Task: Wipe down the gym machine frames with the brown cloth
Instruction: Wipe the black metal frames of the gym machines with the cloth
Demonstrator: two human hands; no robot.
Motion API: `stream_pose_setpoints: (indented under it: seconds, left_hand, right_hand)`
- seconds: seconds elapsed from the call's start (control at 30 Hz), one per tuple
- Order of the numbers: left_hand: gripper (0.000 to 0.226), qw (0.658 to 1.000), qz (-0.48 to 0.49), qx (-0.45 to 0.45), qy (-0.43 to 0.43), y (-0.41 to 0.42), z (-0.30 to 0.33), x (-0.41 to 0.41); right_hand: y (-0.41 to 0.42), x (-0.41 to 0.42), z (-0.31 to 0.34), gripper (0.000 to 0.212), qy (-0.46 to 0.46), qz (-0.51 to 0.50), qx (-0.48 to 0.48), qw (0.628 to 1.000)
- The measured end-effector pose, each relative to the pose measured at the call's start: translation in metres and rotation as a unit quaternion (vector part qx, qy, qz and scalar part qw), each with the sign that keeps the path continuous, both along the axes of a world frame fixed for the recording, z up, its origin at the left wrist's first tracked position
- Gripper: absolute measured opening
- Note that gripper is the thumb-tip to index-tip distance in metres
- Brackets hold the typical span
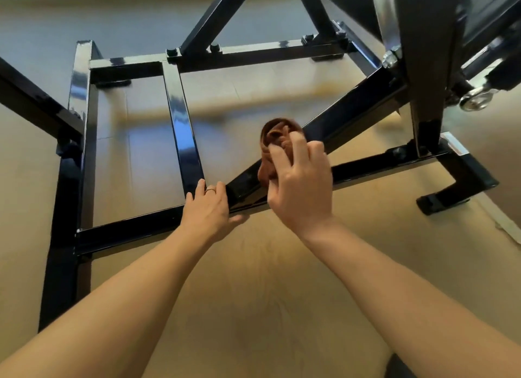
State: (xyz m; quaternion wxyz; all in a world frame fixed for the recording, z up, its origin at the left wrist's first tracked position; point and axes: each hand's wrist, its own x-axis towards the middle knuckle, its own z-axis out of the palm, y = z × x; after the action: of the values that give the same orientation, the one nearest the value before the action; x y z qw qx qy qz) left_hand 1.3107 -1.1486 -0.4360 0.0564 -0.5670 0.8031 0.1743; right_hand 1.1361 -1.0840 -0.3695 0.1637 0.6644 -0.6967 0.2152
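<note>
A glossy black gym machine frame [180, 129] of square steel tubes lies low over the floor. My right hand [298, 185] is shut on the bunched brown cloth [275, 136], pressing it on a diagonal tube [352, 109] that rises to the right. My left hand [210, 208] rests on the near horizontal base tube [127, 231], fingers curled over its top edge beside the joint with a cross tube; a ring shows on one finger.
Brown cardboard sheets [253, 279] cover the floor under the frame. An upright post [423, 95] with bolts and a silver nut [476, 98] stands at the right. A black foot [451, 197] sticks out at the lower right. Another black tube [33, 101] crosses at the left.
</note>
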Motion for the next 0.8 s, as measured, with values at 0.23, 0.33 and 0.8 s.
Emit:
stream_pose_setpoints:
  seconds: [0.23, 0.33, 0.8]
  left_hand:
    - [0.076, 1.000, 0.007, 0.016, 0.010, 0.001, -0.012, 0.010]
    - [0.099, 0.999, 0.030, 0.019, 0.002, 0.000, -0.009, 0.003]
    - [0.110, 0.996, 0.083, 0.008, -0.026, 0.005, -0.009, -0.011]
  right_hand:
    - [0.035, 0.038, -0.055, 0.037, -0.084, 0.175, 0.135, 0.972]
    - [0.058, -0.003, -0.070, 0.033, -0.115, 0.090, 0.093, 0.985]
    - [-0.003, -0.098, -0.082, 0.045, -0.162, 0.092, 0.231, 0.955]
